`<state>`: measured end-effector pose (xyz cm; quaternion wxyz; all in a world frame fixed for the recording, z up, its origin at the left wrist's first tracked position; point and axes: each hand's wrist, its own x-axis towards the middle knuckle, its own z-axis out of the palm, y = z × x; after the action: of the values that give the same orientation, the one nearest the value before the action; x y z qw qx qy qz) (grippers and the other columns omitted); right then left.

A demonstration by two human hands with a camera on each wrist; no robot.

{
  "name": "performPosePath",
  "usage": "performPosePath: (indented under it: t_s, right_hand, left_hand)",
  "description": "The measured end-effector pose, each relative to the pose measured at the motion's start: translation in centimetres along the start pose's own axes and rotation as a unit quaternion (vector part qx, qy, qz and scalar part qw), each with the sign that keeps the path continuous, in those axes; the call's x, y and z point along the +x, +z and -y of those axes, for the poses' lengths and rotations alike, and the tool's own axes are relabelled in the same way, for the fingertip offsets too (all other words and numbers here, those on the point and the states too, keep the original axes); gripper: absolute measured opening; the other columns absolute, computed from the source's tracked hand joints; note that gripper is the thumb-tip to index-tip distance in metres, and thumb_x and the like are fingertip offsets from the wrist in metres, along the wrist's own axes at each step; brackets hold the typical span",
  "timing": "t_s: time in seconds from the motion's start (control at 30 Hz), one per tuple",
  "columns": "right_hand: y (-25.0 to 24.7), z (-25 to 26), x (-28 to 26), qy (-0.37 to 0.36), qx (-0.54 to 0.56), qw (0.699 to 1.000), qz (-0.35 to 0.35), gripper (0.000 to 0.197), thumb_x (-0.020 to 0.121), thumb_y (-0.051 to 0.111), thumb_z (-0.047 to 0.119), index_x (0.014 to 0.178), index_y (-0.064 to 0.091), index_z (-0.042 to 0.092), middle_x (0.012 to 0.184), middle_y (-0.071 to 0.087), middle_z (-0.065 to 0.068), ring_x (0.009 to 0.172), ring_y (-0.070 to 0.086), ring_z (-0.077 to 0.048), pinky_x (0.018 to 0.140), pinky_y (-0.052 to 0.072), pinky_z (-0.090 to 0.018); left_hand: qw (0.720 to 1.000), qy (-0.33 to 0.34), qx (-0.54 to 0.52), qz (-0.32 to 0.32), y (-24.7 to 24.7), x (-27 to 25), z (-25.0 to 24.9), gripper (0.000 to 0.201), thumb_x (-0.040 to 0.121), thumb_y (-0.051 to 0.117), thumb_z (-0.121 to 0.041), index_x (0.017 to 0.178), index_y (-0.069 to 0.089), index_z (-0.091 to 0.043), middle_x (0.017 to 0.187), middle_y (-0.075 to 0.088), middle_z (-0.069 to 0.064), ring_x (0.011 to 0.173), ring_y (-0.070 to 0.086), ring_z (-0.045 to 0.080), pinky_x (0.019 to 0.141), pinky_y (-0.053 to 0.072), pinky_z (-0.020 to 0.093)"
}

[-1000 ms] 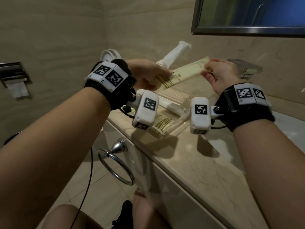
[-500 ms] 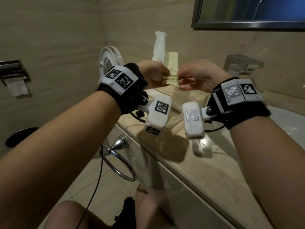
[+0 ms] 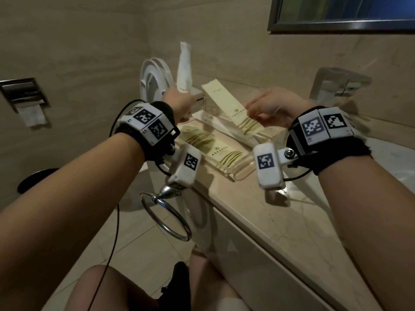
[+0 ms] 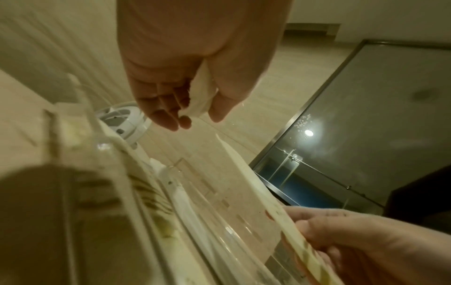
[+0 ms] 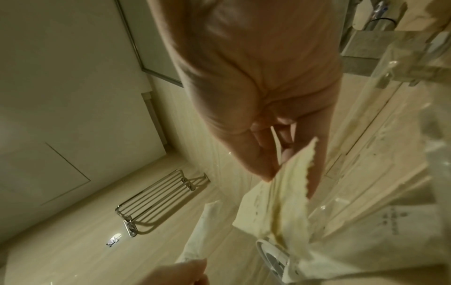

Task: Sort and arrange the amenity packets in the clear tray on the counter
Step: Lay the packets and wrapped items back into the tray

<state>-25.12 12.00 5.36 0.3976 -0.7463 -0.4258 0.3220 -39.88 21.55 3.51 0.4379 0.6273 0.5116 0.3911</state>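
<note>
Nearest the body: the counter edge runs below both wrists, with a chrome towel ring hanging off the cabinet front under the left wrist.

Clear tray sits on the counter under and between the hands. Two cream packets with green stripes lie flat in it just right of the left wrist, and a slim white packet lies diagonally beside them, below the right hand's packet.

Right hand pinches the striped end of a long cream packet. That packet is lifted over the tray's far half and tilted, its free end pointing away and toward the left hand. In the right wrist view the thumb and fingers clamp its serrated edge.

Left hand grips the lower end of a white wrapped packet that stands nearly upright above the fist. In the left wrist view its fingers curl round the white wrapper.

The two hands are apart, and so are their packets.

Beyond the left hand is a white toilet lid, raised. Beyond the right hand a clear holder stands by the wall, with a framed mirror above it.
</note>
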Motion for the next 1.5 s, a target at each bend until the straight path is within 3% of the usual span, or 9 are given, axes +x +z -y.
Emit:
performPosePath:
  t_s: [0.13, 0.3, 0.47, 0.67, 0.93, 1.07, 1.23, 1.4, 1.5]
  right_hand:
    - [0.3, -0.1, -0.2, 0.016, -0.045, 0.999, 0.022, 0.010, 0.091, 0.049, -0.005, 0.098, 0.056, -0.002, 0.081, 0.063, -0.007, 0.074, 0.061, -0.016, 0.082, 0.053, -0.034]
    - [0.7, -1.0, 0.5, 0.013, -0.105, 0.994, 0.036, 0.015, 0.090, 0.052, -0.005, 0.089, 0.061, 0.007, 0.118, 0.062, -0.018, 0.114, 0.059, -0.029, 0.104, 0.045, -0.038]
    - [0.9, -1.4, 1.1, 0.020, -0.143, 0.987, 0.068, 0.015, 0.089, 0.054, -0.005, 0.094, 0.062, 0.005, 0.082, 0.060, -0.007, 0.072, 0.054, -0.015, 0.068, 0.046, -0.022]
    - [1.0, -1.5, 1.2, 0.017, -0.173, 0.982, 0.076, 0.019, 0.084, 0.058, -0.008, 0.100, 0.064, 0.001, 0.079, 0.059, -0.008, 0.066, 0.057, -0.017, 0.060, 0.051, -0.024]
    - [1.9, -0.7, 0.4, -0.039, -0.349, 0.930, 0.109, 0.026, 0.081, 0.069, 0.025, 0.103, 0.064, 0.015, 0.081, 0.057, 0.006, 0.091, 0.055, -0.017, 0.089, 0.046, -0.035]
    - [2.2, -1.3, 0.7, -0.029, -0.386, 0.913, 0.131, 0.028, 0.080, 0.068, 0.037, 0.089, 0.059, 0.012, 0.076, 0.057, 0.003, 0.073, 0.053, -0.011, 0.080, 0.044, -0.030]
    - [3.1, -0.8, 0.6, -0.014, -0.463, 0.878, 0.121, 0.044, 0.079, 0.063, 0.053, 0.088, 0.063, 0.010, 0.080, 0.062, 0.000, 0.073, 0.057, -0.014, 0.074, 0.044, -0.028]
    - [4.8, 0.1, 0.0, -0.027, -0.523, 0.843, 0.123, 0.051, 0.087, 0.056, 0.047, 0.114, 0.063, 0.004, 0.093, 0.064, -0.009, 0.086, 0.061, -0.021, 0.066, 0.043, -0.025]
    - [4.9, 0.2, -0.1, -0.032, -0.509, 0.853, 0.113, 0.042, 0.089, 0.057, 0.037, 0.111, 0.064, 0.003, 0.081, 0.059, -0.006, 0.078, 0.056, -0.019, 0.062, 0.045, -0.025]
  left_hand:
    - [1.000, 0.004, 0.007, -0.027, -0.8, 0.8, 1.2, 0.033, 0.094, 0.047, -0.009, 0.126, 0.048, -0.002, 0.091, 0.051, 0.007, 0.074, 0.050, 0.015, 0.055, 0.042, 0.019]
    - [1.000, -0.007, 0.004, -0.017, -1.0, 1.1, 2.1, 0.036, 0.094, 0.047, -0.008, 0.129, 0.046, -0.004, 0.097, 0.049, 0.006, 0.077, 0.049, 0.015, 0.055, 0.041, 0.019]
    - [1.000, 0.011, 0.028, -0.005, -0.5, 1.1, 2.2, 0.042, 0.092, 0.049, -0.009, 0.134, 0.045, -0.004, 0.101, 0.049, 0.008, 0.080, 0.051, 0.016, 0.052, 0.043, 0.018]
    - [0.999, 0.023, 0.025, 0.000, 0.3, 1.0, 1.9, 0.041, 0.091, 0.051, -0.008, 0.131, 0.046, -0.003, 0.078, 0.047, 0.000, 0.063, 0.045, 0.008, 0.053, 0.042, 0.018]
    - [0.998, 0.033, 0.056, 0.018, 0.2, 0.5, 2.2, 0.039, 0.091, 0.051, -0.009, 0.129, 0.047, -0.002, 0.077, 0.046, 0.000, 0.062, 0.043, 0.009, 0.049, 0.038, 0.017]
    - [0.994, 0.028, 0.093, 0.045, 0.3, 0.0, 2.6, 0.041, 0.092, 0.052, -0.008, 0.131, 0.045, 0.000, 0.079, 0.048, 0.002, 0.067, 0.048, 0.013, 0.058, 0.043, 0.023]
    - [0.977, 0.031, 0.195, 0.086, 0.4, -0.9, 2.9, 0.034, 0.090, 0.055, -0.014, 0.123, 0.052, -0.003, 0.109, 0.060, 0.013, 0.103, 0.061, 0.028, 0.094, 0.052, 0.039]
    - [0.948, 0.041, 0.289, 0.123, 0.7, -1.0, 3.0, 0.014, 0.084, 0.065, -0.020, 0.089, 0.055, -0.011, 0.090, 0.055, 0.006, 0.078, 0.054, 0.019, 0.068, 0.048, 0.026]
    - [0.931, 0.032, 0.331, 0.149, 0.7, -1.1, 2.9, 0.030, 0.080, 0.070, -0.027, 0.099, 0.060, -0.006, 0.088, 0.054, 0.006, 0.079, 0.051, 0.018, 0.052, 0.036, 0.021]
